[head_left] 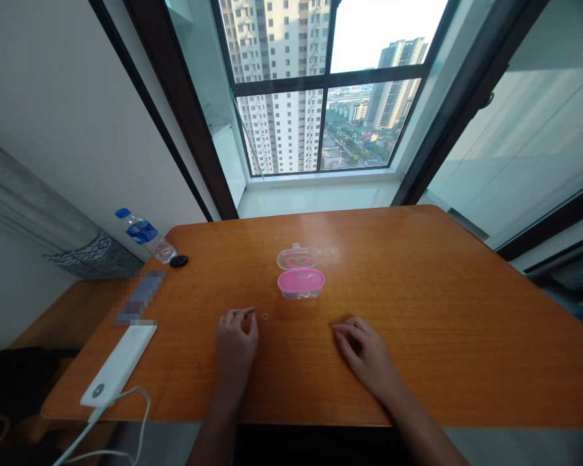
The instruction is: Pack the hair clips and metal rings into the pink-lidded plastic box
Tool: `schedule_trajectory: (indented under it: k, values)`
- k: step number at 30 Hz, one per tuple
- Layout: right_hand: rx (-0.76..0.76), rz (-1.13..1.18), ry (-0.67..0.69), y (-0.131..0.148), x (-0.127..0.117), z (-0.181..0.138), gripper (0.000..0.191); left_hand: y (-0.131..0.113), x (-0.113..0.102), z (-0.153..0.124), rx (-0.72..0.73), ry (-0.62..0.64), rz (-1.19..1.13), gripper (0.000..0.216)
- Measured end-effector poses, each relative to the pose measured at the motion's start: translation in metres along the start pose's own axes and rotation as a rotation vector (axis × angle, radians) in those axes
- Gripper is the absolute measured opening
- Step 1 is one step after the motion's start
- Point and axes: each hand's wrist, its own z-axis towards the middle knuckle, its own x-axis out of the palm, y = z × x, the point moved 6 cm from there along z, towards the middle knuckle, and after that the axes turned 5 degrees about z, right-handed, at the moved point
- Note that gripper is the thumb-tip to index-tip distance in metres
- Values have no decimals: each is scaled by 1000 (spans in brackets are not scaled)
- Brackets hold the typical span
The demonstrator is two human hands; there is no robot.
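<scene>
In the middle of the wooden table (447, 304) stands a small oval case (301, 283) with a pink inside and clear walls. Its clear lid (297, 258) is hinged back on the far side, and a pink loop shows through it. A tiny pale ring (265, 316) lies nearer to me, just right of my left hand (236, 340). That hand rests on the tabletop with thumb and fingertips drawn together. My right hand (366, 353), to the right of the case, has its fingers closed in a pinch. Whatever either pinch may hold is too small to make out.
On the left stand a white power strip (119, 366) with a cable (143, 401), a blurred-out flat object (140, 298), a round black lid-like disc (179, 261) and a tilted plastic water bottle (146, 234). A window (325, 81) is beyond the table's far edge.
</scene>
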Motion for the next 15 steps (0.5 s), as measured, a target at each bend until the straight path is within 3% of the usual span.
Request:
schedule_trajectory:
  k: [4,9,15]
  values:
    - [-8,-30,-16,0,1,2,24,23,-4,27,-133,133,325,27]
    - [-32,-32,1,2,1,2,24,33,6,37,-136,289,352,31]
    - [-30,-38,13,3,1,3,22,29,8,39,-90,314,372,31]
